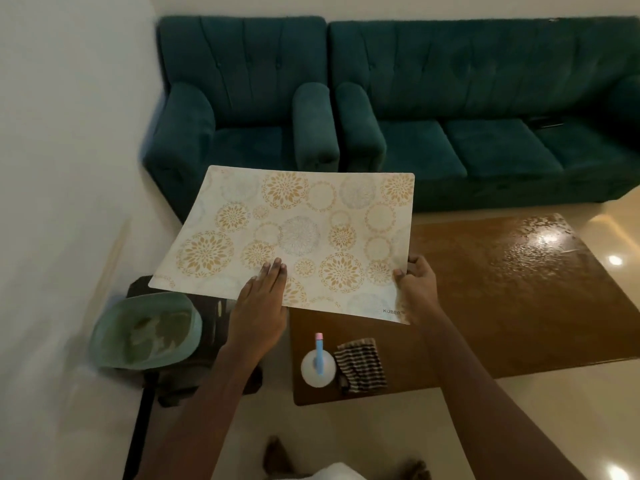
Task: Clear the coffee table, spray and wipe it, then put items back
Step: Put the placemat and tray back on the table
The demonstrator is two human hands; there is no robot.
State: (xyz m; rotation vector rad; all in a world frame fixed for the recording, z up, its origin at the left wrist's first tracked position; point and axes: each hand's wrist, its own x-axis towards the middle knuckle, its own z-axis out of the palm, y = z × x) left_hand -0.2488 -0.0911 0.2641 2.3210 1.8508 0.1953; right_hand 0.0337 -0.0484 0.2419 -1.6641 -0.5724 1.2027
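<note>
Above the brown tabletop (502, 306), a flowery placemat (294, 237) is held up. Right hand (417, 289) pinches its near corner with closed fingers. Left hand (259, 313) lies flat on it, fingers straight. Spray bottle (318, 365) and striped cloth (362, 365) sit on the tabletop's near corner.

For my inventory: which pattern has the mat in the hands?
Cream placemat with gold and grey floral circles; head view.
</note>
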